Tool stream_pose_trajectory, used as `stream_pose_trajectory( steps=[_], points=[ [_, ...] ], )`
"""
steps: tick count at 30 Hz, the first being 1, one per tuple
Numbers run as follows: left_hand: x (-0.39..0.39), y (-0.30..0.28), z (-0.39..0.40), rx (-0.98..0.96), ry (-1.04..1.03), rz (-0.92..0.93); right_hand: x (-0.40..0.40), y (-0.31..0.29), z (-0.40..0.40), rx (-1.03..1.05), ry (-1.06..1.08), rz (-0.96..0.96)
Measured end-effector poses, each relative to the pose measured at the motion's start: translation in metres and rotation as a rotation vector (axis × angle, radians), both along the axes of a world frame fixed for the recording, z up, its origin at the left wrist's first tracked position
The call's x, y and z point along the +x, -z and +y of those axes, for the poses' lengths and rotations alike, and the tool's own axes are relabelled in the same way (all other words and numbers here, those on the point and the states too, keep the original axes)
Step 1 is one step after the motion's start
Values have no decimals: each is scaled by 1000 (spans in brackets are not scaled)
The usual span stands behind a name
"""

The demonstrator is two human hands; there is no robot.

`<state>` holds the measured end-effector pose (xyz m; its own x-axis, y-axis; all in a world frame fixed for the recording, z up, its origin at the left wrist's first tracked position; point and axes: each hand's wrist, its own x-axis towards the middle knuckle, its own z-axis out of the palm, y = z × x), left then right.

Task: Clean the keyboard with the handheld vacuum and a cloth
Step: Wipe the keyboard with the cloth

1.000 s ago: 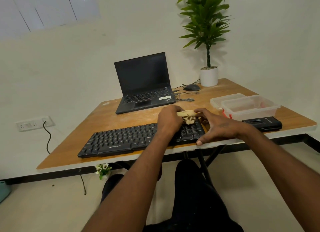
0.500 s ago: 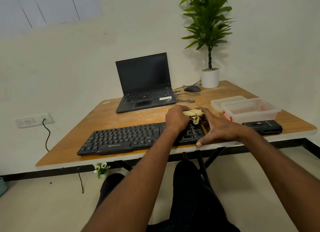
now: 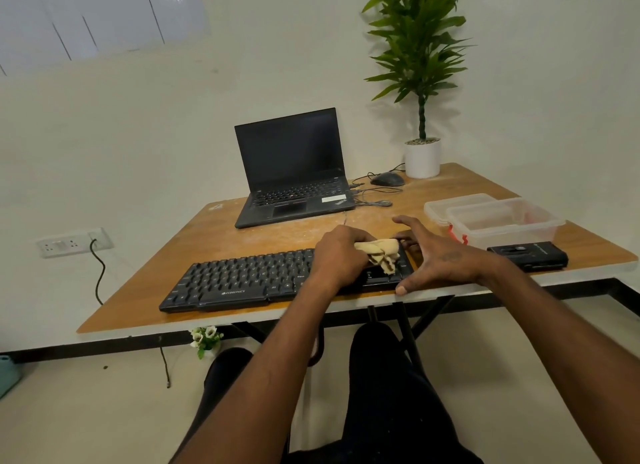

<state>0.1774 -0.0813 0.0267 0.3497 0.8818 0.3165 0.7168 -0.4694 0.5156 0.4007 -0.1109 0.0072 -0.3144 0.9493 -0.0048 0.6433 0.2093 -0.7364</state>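
A black keyboard (image 3: 242, 280) lies along the near edge of the wooden table (image 3: 214, 235). My left hand (image 3: 341, 255) grips a crumpled beige cloth (image 3: 379, 254) and holds it on the keys at the keyboard's right end. My right hand (image 3: 436, 255) has its fingers spread over the keyboard's right edge, thumb on the table's front rim. A black box-shaped device (image 3: 528, 255), possibly the handheld vacuum, lies flat on the table to the right of my right hand.
An open black laptop (image 3: 291, 172) stands behind the keyboard, with a mouse (image 3: 388, 178) and cables to its right. A potted plant (image 3: 422, 157) occupies the far right corner. Two clear plastic containers (image 3: 491, 219) sit right of my hands. A wall socket (image 3: 74, 243) holds a plugged cable.
My right hand's fingers have spread wider around the keyboard's right end. My left hand with the cloth stays at the same end of the keyboard. The camera has tilted slightly.
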Motion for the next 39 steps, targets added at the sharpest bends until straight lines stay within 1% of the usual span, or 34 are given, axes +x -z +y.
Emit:
stream_pose_trajectory(
  steps=[4, 8, 11, 23, 28, 32, 34, 39],
  points=[
    [22, -2, 1, 48, 2, -8, -1, -3, -1, 9, 0, -3],
    [34, -4, 13, 80, -85, -23, -1, -1, -1, 2, 9, -28],
    [32, -5, 15, 69, -131, -35, -1, 0, -1, 6, 12, -25],
    [13, -4, -15, -62, 67, 43, -1, 0, 2, -9, -3, 8],
    [21, -1, -9, 26, 22, 24, -2, -1, 1, -1, -10, 3],
    [28, 0, 4, 154, -88, 0, -1, 1, 0, 14, 15, -37],
    [26, 0, 8, 159, -139, 1, -1, 2, 0, 12, 18, -36],
    [18, 5, -2, 147, -78, 54, -1, 2, -3, 10, 3, -31]
  ],
)
